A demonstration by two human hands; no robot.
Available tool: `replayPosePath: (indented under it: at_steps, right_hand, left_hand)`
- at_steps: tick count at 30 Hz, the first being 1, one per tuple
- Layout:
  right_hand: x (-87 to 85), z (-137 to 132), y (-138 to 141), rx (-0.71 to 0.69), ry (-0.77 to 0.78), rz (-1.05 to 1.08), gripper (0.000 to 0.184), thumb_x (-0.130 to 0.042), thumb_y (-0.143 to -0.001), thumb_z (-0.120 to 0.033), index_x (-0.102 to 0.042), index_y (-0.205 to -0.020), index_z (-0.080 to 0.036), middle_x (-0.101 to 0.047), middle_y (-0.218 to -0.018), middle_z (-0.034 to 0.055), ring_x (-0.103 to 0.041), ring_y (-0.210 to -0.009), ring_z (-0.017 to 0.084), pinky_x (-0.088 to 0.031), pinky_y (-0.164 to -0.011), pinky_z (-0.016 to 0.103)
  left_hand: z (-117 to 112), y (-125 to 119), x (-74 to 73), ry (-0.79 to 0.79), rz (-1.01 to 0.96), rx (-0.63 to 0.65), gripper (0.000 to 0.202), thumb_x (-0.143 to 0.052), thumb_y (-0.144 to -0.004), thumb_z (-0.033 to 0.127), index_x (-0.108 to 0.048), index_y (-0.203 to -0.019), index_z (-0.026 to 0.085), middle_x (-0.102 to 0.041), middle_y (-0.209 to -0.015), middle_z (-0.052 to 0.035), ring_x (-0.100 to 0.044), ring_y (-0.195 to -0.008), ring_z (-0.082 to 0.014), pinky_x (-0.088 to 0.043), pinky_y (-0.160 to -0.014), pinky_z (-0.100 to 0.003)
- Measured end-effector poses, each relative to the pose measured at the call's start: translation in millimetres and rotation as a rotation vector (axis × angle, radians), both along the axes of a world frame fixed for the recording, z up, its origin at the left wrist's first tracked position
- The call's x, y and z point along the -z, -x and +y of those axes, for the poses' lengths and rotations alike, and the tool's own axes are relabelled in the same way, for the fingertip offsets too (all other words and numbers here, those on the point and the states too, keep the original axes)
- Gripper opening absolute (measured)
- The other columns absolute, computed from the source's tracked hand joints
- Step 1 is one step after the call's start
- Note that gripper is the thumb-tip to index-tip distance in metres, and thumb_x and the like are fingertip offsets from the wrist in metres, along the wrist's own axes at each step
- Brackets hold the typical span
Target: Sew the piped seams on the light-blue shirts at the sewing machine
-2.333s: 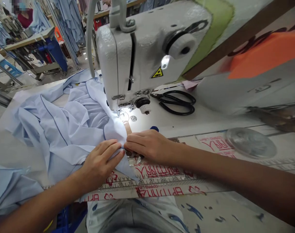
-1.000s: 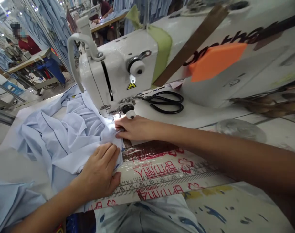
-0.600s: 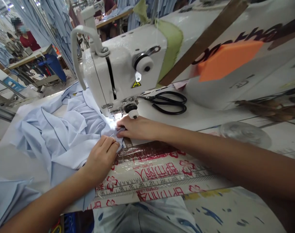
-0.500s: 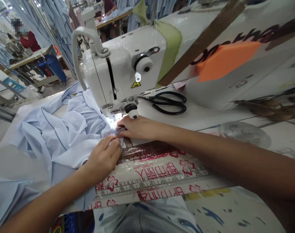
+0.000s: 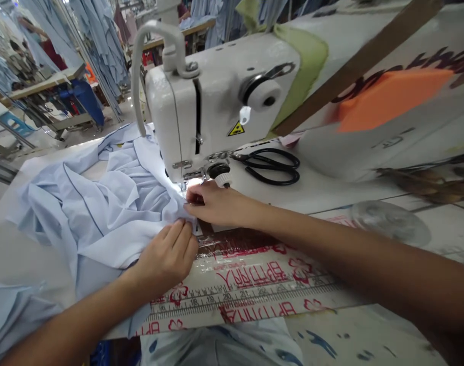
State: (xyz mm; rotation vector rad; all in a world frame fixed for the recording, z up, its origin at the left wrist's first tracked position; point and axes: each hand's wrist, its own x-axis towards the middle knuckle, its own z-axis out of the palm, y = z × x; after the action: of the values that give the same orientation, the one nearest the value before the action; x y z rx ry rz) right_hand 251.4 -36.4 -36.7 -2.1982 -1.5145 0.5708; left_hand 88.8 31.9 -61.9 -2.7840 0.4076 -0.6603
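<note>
Light blue cloth [image 5: 113,203] with a dark line of piping or edging lies bunched on the sewing machine table, its near end running under the lit needle area of a white sewing machine [image 5: 171,127]. My left hand [image 5: 171,251] is closed on the near edge of this cloth, knuckles up. Beside the presser foot, my right hand [image 5: 224,203] is closed, thumb and forefinger at the cloth's edge. A small dark area shows between those fingers; what it is I cannot make out. The two hands are close together, fingertips slightly apart.
Black-handled scissors [image 5: 273,165] lie behind my right hand. A clear round object [image 5: 390,223] sits under tape at the right. A printed ruler strip [image 5: 254,290] lines the front edge. More folded blue cloth [image 5: 14,315] is at lower left. Workstations and hanging garments stand behind.
The view has shifted, so the machine appears larger and further right. Both hands remain at the cloth's edge; my left hand sits slightly lower and further from the needle.
</note>
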Motion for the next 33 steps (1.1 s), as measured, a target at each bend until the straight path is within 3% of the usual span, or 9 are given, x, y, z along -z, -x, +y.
replayPosePath:
  at_steps: [4,11,16,21,26,33]
  right_hand:
    - [1.5,-1.0,-9.0,-0.059,0.078,0.045,0.027,-0.055,-0.071,-0.046,-0.058,-0.074,-0.019,-0.057,-0.069,0.0008,-0.051,-0.062,0.014,-0.034,-0.057,0.027]
    - [6.0,3.3,-7.1,-0.276,-0.093,-0.083,0.017,-0.05,-0.084,-0.032,-0.058,-0.084,-0.017,-0.06,-0.083,0.0024,-0.05,-0.072,0.013,-0.033,-0.064,0.026]
    - [1.7,5.9,-6.6,-0.23,0.03,-0.209,0.017,-0.05,-0.085,-0.032,-0.059,-0.082,-0.018,-0.059,-0.078,0.003,-0.049,-0.065,0.013,-0.028,-0.056,0.026]
    - [-0.1,0.6,-15.7,-0.219,0.081,-0.175,0.021,-0.05,-0.082,-0.036,-0.058,-0.078,-0.017,-0.055,-0.072,0.003,-0.047,-0.059,0.012,-0.028,-0.055,0.026]
    - [4.5,-0.9,-19.1,-0.2,0.019,-0.125,0.019,-0.051,-0.081,-0.034,-0.057,-0.075,-0.017,-0.054,-0.069,0.0012,-0.045,-0.056,0.01,-0.03,-0.056,0.025]
    - [3.8,0.1,-13.8,-0.149,0.039,-0.137,0.018,-0.051,-0.08,-0.032,-0.058,-0.073,-0.017,-0.053,-0.064,0.001,-0.043,-0.054,0.01,-0.03,-0.055,0.025]
  left_hand:
    - [1.0,0.7,1.4,-0.032,-0.001,-0.016,0.01,-0.048,-0.083,0.004,-0.057,-0.086,0.003,-0.064,-0.093,-0.0173,-0.062,-0.089,-0.0239,-0.054,-0.077,-0.035]
    - [0.9,1.7,0.2,-0.035,-0.022,0.003,0.011,-0.048,-0.083,0.004,-0.058,-0.084,0.002,-0.065,-0.09,-0.0187,-0.062,-0.088,-0.025,-0.055,-0.072,-0.036]
    - [0.7,1.4,0.7,-0.022,0.012,-0.035,0.016,-0.042,-0.085,0.002,-0.058,-0.087,0.003,-0.064,-0.095,-0.0188,-0.06,-0.091,-0.024,-0.054,-0.073,-0.037]
    - [1.8,-1.0,-1.4,0.041,0.051,0.002,0.012,-0.046,-0.085,0.004,-0.057,-0.086,0.002,-0.062,-0.101,-0.0186,-0.056,-0.101,-0.0259,-0.051,-0.084,-0.038]
    - [2.8,-3.6,-2.1,0.116,0.075,-0.013,0.015,-0.042,-0.086,0.004,-0.056,-0.082,0.003,-0.059,-0.107,-0.0202,-0.051,-0.109,-0.0269,-0.047,-0.092,-0.04]
    - [4.3,-3.8,-0.4,0.094,0.099,-0.044,0.02,-0.036,-0.088,0.005,-0.055,-0.085,0.005,-0.058,-0.106,-0.0183,-0.051,-0.106,-0.024,-0.048,-0.087,-0.036]
